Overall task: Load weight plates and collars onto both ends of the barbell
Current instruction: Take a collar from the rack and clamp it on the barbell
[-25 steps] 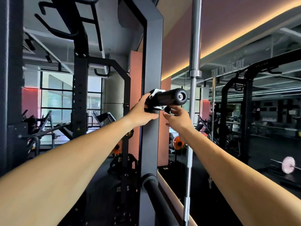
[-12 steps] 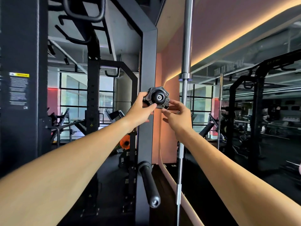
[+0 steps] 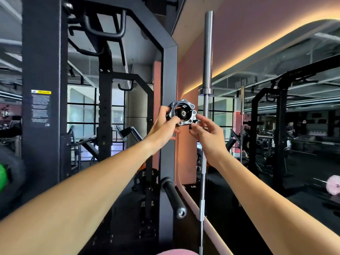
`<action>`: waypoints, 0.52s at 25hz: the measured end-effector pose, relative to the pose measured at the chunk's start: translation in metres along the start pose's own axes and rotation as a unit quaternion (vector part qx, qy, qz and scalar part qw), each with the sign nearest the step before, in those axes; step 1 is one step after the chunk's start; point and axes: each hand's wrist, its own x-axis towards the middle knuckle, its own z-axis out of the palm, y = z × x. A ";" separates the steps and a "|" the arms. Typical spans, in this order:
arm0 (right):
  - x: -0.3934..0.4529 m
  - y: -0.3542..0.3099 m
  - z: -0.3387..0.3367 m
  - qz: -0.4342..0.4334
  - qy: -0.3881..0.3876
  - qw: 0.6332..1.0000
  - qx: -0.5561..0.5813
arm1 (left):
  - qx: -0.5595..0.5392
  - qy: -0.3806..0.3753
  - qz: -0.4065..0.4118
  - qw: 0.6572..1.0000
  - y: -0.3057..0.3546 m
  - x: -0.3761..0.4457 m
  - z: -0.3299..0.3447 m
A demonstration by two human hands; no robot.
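The collar (image 3: 184, 112) sits around the end of a black peg (image 3: 181, 113) that points at the camera, so the way off it is straight back. At nine o'clock the left hand (image 3: 161, 129) fills the gap before the dark rack post (image 3: 168, 126) just behind. At four o'clock the right hand (image 3: 207, 133) crowds the lever side. A steel bar (image 3: 207, 70) stands upright just beyond at three o'clock. At six o'clock a lower peg (image 3: 173, 196) juts out well below, with open room between the forearms.
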 end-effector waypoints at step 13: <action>-0.164 0.033 0.210 -0.061 -0.127 0.975 -0.170 | 0.066 0.104 -0.119 0.985 -0.022 -0.183 -0.237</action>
